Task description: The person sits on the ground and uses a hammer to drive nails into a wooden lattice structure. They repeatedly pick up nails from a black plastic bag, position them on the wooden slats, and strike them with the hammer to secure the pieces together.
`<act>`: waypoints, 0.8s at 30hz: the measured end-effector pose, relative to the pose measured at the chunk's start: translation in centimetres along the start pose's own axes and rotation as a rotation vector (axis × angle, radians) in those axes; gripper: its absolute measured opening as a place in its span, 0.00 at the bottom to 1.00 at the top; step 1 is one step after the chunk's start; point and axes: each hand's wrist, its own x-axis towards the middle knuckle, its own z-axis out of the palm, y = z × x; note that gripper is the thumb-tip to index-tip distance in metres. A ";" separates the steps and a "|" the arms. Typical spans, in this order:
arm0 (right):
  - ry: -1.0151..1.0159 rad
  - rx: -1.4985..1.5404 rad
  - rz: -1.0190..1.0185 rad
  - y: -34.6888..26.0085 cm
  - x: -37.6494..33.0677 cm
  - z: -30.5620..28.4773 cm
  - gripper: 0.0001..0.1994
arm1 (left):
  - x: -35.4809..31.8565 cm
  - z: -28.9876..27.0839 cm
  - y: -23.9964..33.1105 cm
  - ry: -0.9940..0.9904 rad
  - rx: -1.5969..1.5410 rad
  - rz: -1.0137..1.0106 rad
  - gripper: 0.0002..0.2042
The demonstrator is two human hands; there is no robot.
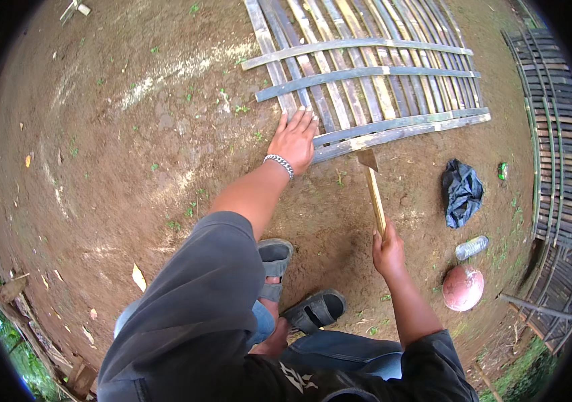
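Observation:
A panel of split bamboo slats (346,87) lies on the ground ahead, with long strips crossed by several cross strips. My left hand (294,139), a chain bracelet at its wrist, rests flat on the panel's near left corner with its fingers stretched out. In my right hand (388,252) is a hatchet (375,194), gripped low on its pale wooden handle. Its small brown wedge-like head is close to the nearest cross strip (400,136); whether they touch I cannot tell.
To the right lie a black plastic bag (462,193), a green wrapper (502,171), a clear plastic bottle (471,248) and a worn pink ball (463,288). Another bamboo panel (560,134) stands along the right edge. My sandals (316,312) are on the bare dirt (165,147).

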 end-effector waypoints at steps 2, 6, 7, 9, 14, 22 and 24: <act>-0.047 -0.012 0.104 0.0 -1.3 -2.0 0.26 | 0.2 -1.7 1.0 -0.076 0.035 -0.015 0.29; -0.144 -0.031 0.297 -1.5 -5.7 -7.2 0.26 | -3.8 -7.8 1.2 -0.312 -0.033 -0.153 0.29; -0.171 -0.047 0.343 -1.5 -8.1 -8.6 0.27 | -6.5 -9.0 0.6 -0.373 -0.064 -0.207 0.29; -0.224 -0.114 0.419 0.7 -14.2 -12.5 0.26 | -12.1 -11.8 -0.9 -0.511 -0.135 -0.302 0.26; -0.505 -0.288 0.690 1.4 -32.3 -23.6 0.19 | -31.3 -29.7 -0.5 -0.703 0.012 -0.762 0.19; -1.096 -0.208 1.020 -5.1 -51.9 -43.7 0.08 | -46.1 -53.6 9.6 -0.866 -0.132 -0.838 0.23; -0.984 -0.040 1.123 -8.7 -50.9 -47.2 0.06 | -48.8 -52.6 8.6 -0.697 -0.103 -0.815 0.24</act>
